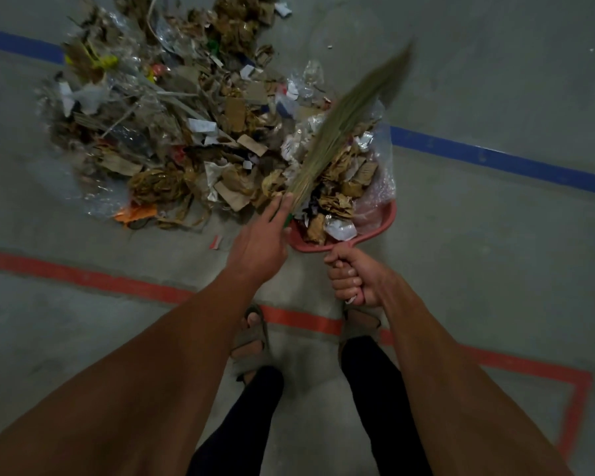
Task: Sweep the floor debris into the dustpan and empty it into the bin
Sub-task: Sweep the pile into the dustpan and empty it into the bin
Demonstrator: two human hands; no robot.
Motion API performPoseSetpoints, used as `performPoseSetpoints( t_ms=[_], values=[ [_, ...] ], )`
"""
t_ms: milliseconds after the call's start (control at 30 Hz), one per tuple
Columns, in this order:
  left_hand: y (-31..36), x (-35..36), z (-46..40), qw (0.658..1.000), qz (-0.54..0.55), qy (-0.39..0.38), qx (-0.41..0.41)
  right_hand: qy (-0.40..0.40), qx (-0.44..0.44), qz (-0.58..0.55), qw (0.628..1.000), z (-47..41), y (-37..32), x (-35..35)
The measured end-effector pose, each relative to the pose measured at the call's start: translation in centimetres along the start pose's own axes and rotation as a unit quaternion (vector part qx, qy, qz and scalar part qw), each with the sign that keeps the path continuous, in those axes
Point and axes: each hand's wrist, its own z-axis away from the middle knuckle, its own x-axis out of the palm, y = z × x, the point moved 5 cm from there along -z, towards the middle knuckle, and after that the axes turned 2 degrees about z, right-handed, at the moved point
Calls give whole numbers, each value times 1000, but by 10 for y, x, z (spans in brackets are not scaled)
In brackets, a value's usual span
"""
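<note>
On the grey floor (495, 80), right hand (352, 280) is clenched round the red dustpan (375, 221) handle, its tray heaped with debris (193, 132). Left hand (260, 242) grips the grass broom (344, 121), bristles beyond the fingertips, above the pan.

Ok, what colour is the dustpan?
Red-pink plastic dustpan, seen best in the head view.

One broom (344, 121), one dustpan (375, 221), one debris pile (172, 132), two hands.
</note>
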Motion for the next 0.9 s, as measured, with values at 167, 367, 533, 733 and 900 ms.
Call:
performPoseSetpoints(
  t_ms=[167, 367, 533, 733, 900],
  values=[
    [24, -42, 48, 1000, -7, -5, 6, 8, -10, -4, 1000, 44, 27, 36],
    [42, -90, 95, 999, 3, 6, 43, 3, -39, -13, 999, 89, 58, 81],
    [56, -118, 129, 997, -8, -7, 73, 18, -66, -36, 997, 122, 87, 110],
    [65, -133, 159, 992, -26, -35, 116, 25, -95, -75, 992, 146, 131, 125],
    [84, -130, 181, 982, -68, -63, 166, 37, -124, -112, 985, 167, 169, 125]
  ],
)
